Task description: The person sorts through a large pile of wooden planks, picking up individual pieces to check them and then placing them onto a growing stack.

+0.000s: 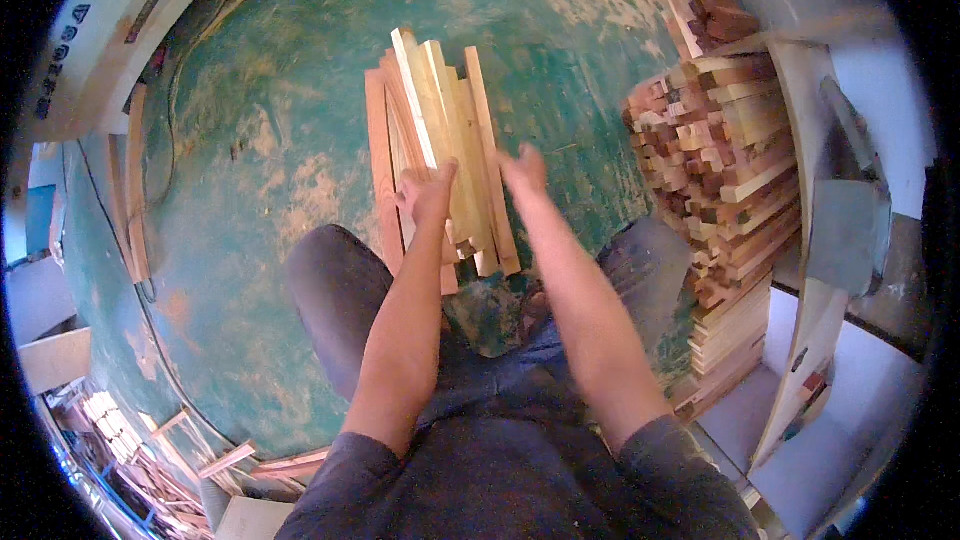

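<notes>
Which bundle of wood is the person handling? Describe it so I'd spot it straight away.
Start at the worn green floor in the middle of the view. Just above the person's knees lies a loose bundle of pale slats, fanned out lengthwise, with the left hand gripping its near end and the right hand at its right edge. Unlike the tall stack at right, it is small, loose and shown lengthwise, not end-on.

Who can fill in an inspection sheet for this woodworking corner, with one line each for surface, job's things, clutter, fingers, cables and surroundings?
Surface: green floor, worn and dusty.
Job's things: bundle of wooden slats, held lengthwise between both hands.
Clutter: wood offcuts at lower left.
Fingers: left hand curled on the bundle's near end; right hand open, flat against its side.
Cables: thin dark cable along the floor's left edge.
Surroundings: stacked wood pieces at right beside a white cabinet.
</notes>
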Demonstrator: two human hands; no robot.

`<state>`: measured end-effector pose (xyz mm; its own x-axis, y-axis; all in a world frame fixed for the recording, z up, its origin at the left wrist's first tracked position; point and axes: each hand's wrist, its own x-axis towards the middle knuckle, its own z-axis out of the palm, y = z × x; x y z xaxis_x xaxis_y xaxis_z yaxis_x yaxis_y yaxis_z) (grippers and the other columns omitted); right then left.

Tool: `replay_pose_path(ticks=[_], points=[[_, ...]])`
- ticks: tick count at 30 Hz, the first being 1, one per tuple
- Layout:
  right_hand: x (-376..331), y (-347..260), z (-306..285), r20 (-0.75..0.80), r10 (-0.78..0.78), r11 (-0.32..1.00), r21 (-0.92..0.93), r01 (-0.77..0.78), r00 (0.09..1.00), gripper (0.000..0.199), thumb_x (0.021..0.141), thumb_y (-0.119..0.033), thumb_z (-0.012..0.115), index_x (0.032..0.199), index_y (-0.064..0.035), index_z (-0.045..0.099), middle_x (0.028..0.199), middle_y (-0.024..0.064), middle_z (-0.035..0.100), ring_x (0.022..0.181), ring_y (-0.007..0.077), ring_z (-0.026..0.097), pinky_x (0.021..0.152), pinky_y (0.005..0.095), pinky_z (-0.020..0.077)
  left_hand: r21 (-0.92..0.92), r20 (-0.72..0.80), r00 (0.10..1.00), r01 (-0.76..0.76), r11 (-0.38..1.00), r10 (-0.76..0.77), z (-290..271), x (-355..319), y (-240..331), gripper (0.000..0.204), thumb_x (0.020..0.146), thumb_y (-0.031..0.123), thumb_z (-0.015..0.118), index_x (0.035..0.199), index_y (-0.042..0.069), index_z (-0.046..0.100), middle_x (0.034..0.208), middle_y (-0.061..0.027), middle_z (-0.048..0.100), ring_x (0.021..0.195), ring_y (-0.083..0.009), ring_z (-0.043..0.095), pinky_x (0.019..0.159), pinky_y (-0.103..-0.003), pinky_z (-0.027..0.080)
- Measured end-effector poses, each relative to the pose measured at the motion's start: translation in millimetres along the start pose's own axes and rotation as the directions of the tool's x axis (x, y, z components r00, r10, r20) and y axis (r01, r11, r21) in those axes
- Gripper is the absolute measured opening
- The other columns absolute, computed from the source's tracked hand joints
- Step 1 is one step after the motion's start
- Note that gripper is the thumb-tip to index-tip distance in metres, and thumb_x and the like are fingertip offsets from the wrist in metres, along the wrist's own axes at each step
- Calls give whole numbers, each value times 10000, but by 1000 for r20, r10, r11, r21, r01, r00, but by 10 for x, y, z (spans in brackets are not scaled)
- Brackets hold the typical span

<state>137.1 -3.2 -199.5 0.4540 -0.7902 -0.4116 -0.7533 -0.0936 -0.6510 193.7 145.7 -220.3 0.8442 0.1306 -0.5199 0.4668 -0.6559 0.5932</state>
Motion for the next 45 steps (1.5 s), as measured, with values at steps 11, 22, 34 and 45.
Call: replay_pose_path(ticks=[11, 22, 34, 45], points=[[-339, 1021, 468, 226, 213, 976, -9, -217, 951, 754, 737, -569, 700, 1149, 55, 605, 1080, 189, 654, 971, 284, 630, 845, 385, 485, 341, -21, 991, -115, 933, 130, -39, -396, 45, 1040, 583, 412, 849, 1364, -3, 303, 1286, -221, 460, 1218, -402, 418, 1029, -466, 352], [-237, 816, 211, 725, 120, 718, 409, -564, 678, 665, 789, -465, 719, 1222, 14, 562, 1115, 129, 650, 950, 236, 654, 828, 331, 521, -422, 275, 932, -104, 901, 236, -128, -178, 281, 775, 673, 246, 823, 1247, -9, 368, 1066, -174, 593, 933, -286, 625, 793, -387, 528], [-724, -488, -1157, 783, -311, 303, 619, -725, 539, 534, 915, -366, 554, 1302, -6, 479, 1120, 166, 645, 942, 269, 675, 775, 402, 585, -595, 699, 692, 421, 685, 181, -838, -664, 1248, 651, 831, 328, 681, 1334, -5, 436, 1223, -167, 571, 1085, -292, 588, 927, -412, 494], [-945, -366, -1829, 654, -132, 676, 609, -415, 744, 537, 833, -275, 699, 1220, 61, 537, 1034, 143, 669, 866, 230, 681, 745, 352, 564, -487, 873, 360, 629, 606, 329, -451, -922, 826, 600, 867, 389, 569, 1336, 32, 460, 1233, -160, 591, 1112, -324, 577, 985, -465, 448]])
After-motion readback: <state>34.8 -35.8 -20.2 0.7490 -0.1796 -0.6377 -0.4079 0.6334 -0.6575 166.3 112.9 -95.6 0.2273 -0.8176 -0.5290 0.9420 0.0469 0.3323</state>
